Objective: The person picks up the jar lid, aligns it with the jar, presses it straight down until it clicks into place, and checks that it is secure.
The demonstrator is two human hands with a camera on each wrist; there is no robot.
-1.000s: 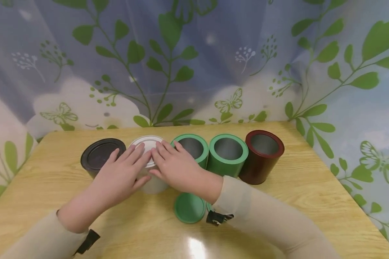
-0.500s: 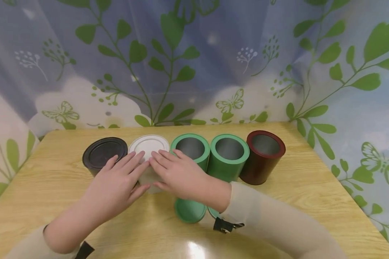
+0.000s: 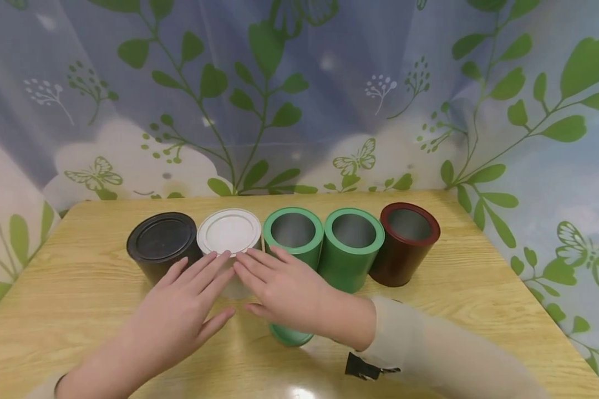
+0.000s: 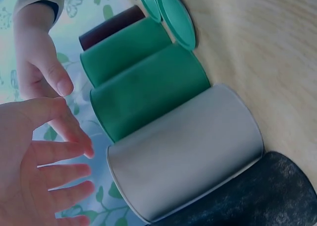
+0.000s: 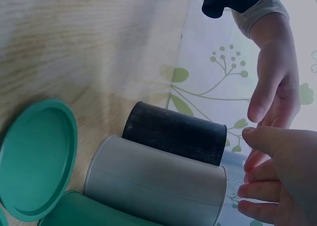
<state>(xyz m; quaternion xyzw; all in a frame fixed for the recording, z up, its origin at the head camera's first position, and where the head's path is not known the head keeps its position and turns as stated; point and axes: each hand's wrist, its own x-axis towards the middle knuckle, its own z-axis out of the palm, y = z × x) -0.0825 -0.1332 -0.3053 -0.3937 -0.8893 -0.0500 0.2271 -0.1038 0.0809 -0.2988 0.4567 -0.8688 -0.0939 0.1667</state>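
Note:
A white can (image 3: 229,228) with its white lid on stands upright in the row on the table. My left hand (image 3: 179,302) and right hand (image 3: 287,285) hover over its near side, fingers straight and spread a little, fingertips almost meeting. In the left wrist view, a gap shows between the left hand (image 4: 49,171) and the can's top end. The right wrist view likewise shows the right hand (image 5: 277,181) apart from the can (image 5: 153,179). Neither hand holds anything. A black can (image 3: 162,238), lidded, stands left of the white one.
Right of the white can stand two green cans (image 3: 306,255) (image 3: 349,271) and a dark red can (image 3: 396,263), all uncovered. Green lids (image 4: 176,18) lie on the wooden table (image 3: 479,310) in front, partly under my right arm. A leaf-patterned curtain (image 3: 299,111) hangs behind.
Both hands have drawn back toward me from the top of the white can, uncovering its lid. The right forearm now hides more of the green lids. The cans stay in place.

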